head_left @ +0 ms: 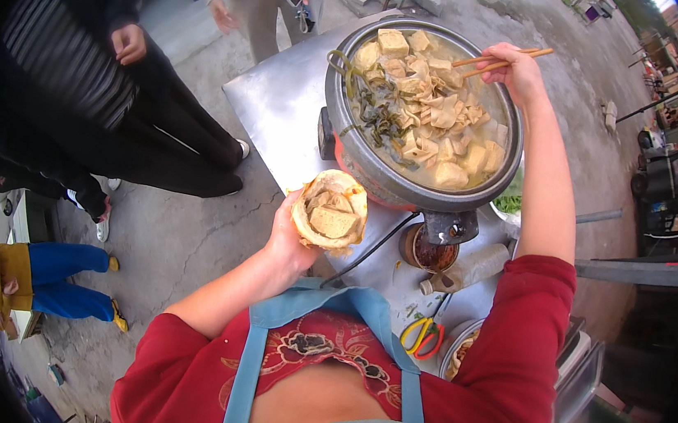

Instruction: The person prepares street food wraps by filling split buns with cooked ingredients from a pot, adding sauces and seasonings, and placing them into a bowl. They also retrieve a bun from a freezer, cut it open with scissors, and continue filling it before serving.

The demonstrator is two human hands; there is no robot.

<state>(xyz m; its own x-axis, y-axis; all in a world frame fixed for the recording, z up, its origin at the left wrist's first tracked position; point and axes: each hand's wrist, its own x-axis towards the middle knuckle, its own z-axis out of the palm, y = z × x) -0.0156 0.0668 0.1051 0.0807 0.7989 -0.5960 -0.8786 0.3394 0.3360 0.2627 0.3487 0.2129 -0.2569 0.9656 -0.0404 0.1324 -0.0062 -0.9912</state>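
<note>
My left hand [287,235] is closed around a hollow bread pocket [303,210], its opening facing up. Pieces of tofu [332,222] sit inside it. Over the far right rim of a round dark electric pot [331,120], my right hand [520,75] grips a pair of wooden chopsticks [476,71], whose tips point left above the food. Broth fills the pot, with tofu cubes [392,43], folded tofu sheets [442,109] and dark green strips like kelp [379,121]. The bread pocket is held apart from the pot, at its near left.
On the metal table [281,94] stand a jar of dark red sauce [438,255], a plastic bottle lying down [473,269], scissors with red and yellow handles [422,337] and a bowl [449,362]. A black cord [372,248] runs nearby. Several people stand at left and beyond the table.
</note>
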